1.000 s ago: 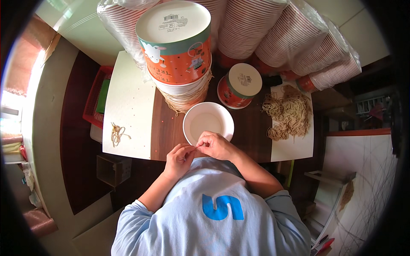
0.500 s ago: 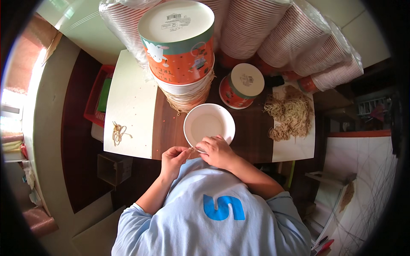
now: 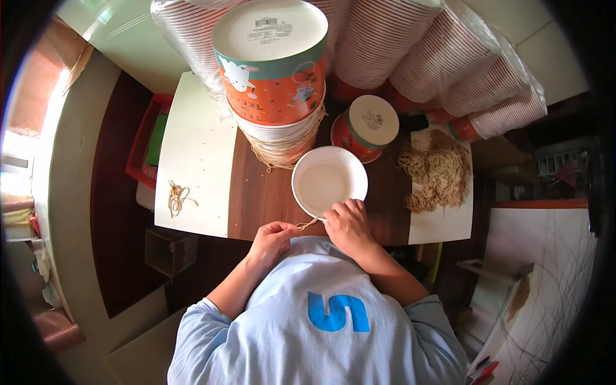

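Note:
An open white paper bucket stands at the table's near edge, its mouth facing up. My right hand is closed on its near rim, with the thumb out of sight. A thin tan cord stretches from that rim to my left hand, whose thumb and forefinger pinch it. Whether my right fingers also hold the cord is hidden. Just beyond the bucket, tan cords hang around a tall stack of nested upside-down buckets, orange and green with printed figures.
Another upside-down bucket stands behind right. A tangled heap of tan cord lies on the table's right part, a small cord bunch on its left. Plastic-wrapped bucket stacks line the back. A red crate sits beyond the left edge.
The white bucket has shifted right and slightly away, along with my right hand. My hands have moved apart, and a length of cord now shows between them.

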Demonstrator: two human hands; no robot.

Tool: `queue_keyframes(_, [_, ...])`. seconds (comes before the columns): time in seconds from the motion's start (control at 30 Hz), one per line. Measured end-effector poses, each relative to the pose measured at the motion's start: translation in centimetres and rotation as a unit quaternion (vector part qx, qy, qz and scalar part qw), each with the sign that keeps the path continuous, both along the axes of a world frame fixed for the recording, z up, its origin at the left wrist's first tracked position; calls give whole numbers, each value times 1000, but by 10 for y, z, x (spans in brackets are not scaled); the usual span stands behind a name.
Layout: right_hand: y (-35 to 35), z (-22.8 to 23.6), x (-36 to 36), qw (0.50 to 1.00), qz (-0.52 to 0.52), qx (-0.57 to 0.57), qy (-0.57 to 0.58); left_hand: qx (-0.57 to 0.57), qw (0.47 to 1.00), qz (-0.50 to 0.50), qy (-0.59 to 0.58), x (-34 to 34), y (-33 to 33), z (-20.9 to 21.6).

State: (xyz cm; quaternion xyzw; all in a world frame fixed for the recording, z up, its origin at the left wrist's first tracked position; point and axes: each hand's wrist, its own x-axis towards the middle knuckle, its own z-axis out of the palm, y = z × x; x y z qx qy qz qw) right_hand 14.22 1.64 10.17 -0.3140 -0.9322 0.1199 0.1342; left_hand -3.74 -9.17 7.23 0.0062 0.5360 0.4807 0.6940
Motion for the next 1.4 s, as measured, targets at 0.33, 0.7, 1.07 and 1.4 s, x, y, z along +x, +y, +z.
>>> queue_keyframes(0.33, [-30, -29, 5, 894, -128, -364, 227, -15, 996, -1, -88, 5, 11, -10])
queue_keyframes(0.7, [-21, -44, -5, 558, -200, -744, 309, -9, 998, -42, -43, 6, 17, -5])
queue_keyframes(1.07, [-22, -60, -9, 616, -164, -699, 324, 16, 997, -14, -78, 8, 20, -22])
queue_keyframes(1.4, [-27, -56, -12, 834, -150, -466, 256, -12, 999, 9, -29, 11, 26, -21])
